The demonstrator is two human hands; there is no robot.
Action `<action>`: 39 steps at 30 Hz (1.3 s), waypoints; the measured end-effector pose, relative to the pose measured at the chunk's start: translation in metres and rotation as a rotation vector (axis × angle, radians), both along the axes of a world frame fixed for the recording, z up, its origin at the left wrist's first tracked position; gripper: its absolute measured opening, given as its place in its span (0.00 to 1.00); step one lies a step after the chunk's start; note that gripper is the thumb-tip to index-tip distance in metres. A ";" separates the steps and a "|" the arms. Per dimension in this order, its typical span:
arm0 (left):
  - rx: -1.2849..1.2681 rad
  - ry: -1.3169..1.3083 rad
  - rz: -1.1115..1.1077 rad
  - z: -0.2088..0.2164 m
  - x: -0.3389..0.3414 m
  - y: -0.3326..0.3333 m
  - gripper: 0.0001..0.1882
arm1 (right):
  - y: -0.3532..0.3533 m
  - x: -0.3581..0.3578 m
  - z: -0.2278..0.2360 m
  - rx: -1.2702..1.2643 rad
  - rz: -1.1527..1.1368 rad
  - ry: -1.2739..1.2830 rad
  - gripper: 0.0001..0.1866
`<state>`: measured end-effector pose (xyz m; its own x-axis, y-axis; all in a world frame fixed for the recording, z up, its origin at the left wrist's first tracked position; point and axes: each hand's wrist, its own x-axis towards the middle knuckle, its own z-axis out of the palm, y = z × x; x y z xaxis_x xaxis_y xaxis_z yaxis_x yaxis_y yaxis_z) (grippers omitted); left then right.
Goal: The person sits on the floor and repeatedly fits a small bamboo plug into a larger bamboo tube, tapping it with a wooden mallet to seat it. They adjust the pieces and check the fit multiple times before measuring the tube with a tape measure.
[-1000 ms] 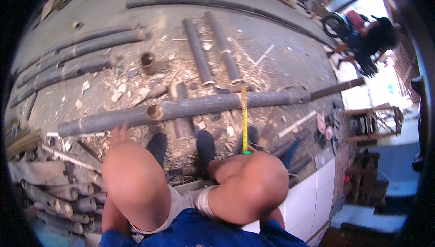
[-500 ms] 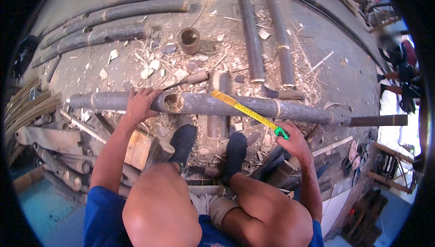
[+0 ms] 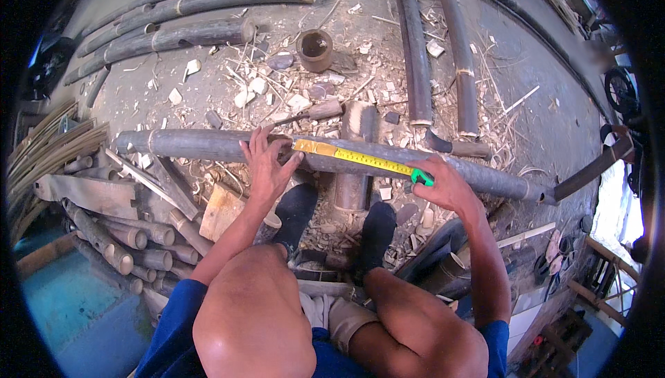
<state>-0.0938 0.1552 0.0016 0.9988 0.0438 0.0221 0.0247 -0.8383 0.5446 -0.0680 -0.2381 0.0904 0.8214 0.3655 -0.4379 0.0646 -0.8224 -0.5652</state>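
Observation:
A long grey bamboo pole (image 3: pixel 201 144) lies crosswise in front of my shins, over a short thick block (image 3: pixel 352 194). My right hand (image 3: pixel 443 180) grips the green case of a tape measure (image 3: pixel 422 177). Its yellow blade (image 3: pixel 360 160) runs left along the pole, ending in an orange-brown tip section. My left hand (image 3: pixel 269 166) rests on the pole by the blade's tip, thumb and fingers apart. It covers most of the cut hole there. Beyond the pole lies a tool with a wooden handle (image 3: pixel 324 109) and thin dark shaft; another wooden-handled tool (image 3: pixel 470 148) lies right.
Wood chips (image 3: pixel 256 87) litter the floor around a short hollow cylinder (image 3: pixel 314 50). Two bamboo lengths (image 3: pixel 415 59) lie ahead, with more poles (image 3: pixel 208 4) at far left. Cut bamboo pieces (image 3: pixel 118 253) are stacked left, near a pale wood block (image 3: pixel 222 210). My feet (image 3: pixel 296 215) are close to the pole.
My left hand has moved right along the pole, onto the hole. The tape measure has shifted left, and its blade now lies along the pole rather than slanting across it. The view has shifted.

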 end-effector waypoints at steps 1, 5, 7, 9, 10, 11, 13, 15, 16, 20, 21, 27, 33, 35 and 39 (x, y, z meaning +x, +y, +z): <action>-0.013 0.003 -0.002 -0.002 0.000 0.000 0.21 | 0.001 0.004 0.000 0.015 0.020 -0.018 0.30; -0.013 0.015 -0.022 -0.005 0.004 0.002 0.22 | 0.006 0.017 0.000 -0.073 0.046 0.025 0.30; 0.002 0.023 -0.043 -0.005 0.005 0.003 0.24 | 0.007 0.023 -0.001 -0.097 0.045 0.027 0.30; 0.011 0.042 -0.065 -0.005 0.005 0.004 0.26 | 0.007 0.027 -0.005 -0.081 0.038 -0.030 0.30; 0.031 0.050 -0.081 -0.005 0.004 0.004 0.27 | 0.007 0.029 -0.008 -0.089 0.029 -0.043 0.29; 0.051 0.059 -0.097 -0.005 0.004 0.005 0.28 | 0.007 0.030 -0.011 -0.097 0.020 -0.057 0.29; 0.077 0.040 -0.135 -0.006 0.004 0.007 0.29 | 0.006 0.031 -0.017 -0.127 0.015 -0.088 0.29; 0.096 0.055 -0.161 -0.009 0.003 0.010 0.29 | 0.006 0.029 -0.021 -0.171 0.032 -0.116 0.28; 0.061 -0.025 -0.176 -0.011 0.003 0.010 0.29 | 0.006 0.028 -0.021 -0.164 0.030 -0.124 0.28; 0.034 -0.148 -0.167 -0.019 0.001 0.013 0.29 | 0.007 0.020 -0.018 -0.121 0.019 -0.147 0.29; 0.033 -0.177 -0.165 -0.022 0.000 0.013 0.28 | 0.008 0.017 -0.016 -0.112 0.018 -0.137 0.29; 0.091 -0.310 -0.163 -0.033 -0.013 0.011 0.25 | 0.006 -0.003 -0.011 -0.146 -0.020 -0.095 0.28; 0.065 -0.286 -0.149 -0.034 -0.018 0.011 0.25 | -0.007 -0.010 -0.015 -0.013 -0.047 -0.110 0.31; 0.083 -0.278 -0.145 -0.029 -0.019 0.009 0.24 | -0.007 -0.005 -0.014 -0.035 -0.021 -0.121 0.30; 0.017 -0.223 -0.070 -0.015 -0.016 0.002 0.19 | 0.003 0.006 -0.009 -0.055 0.046 -0.120 0.28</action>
<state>-0.1102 0.1572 -0.0131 0.9698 -0.0272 0.2425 -0.1527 -0.8427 0.5163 -0.0618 -0.2349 0.0814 0.8520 0.3821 -0.3580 0.1672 -0.8464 -0.5057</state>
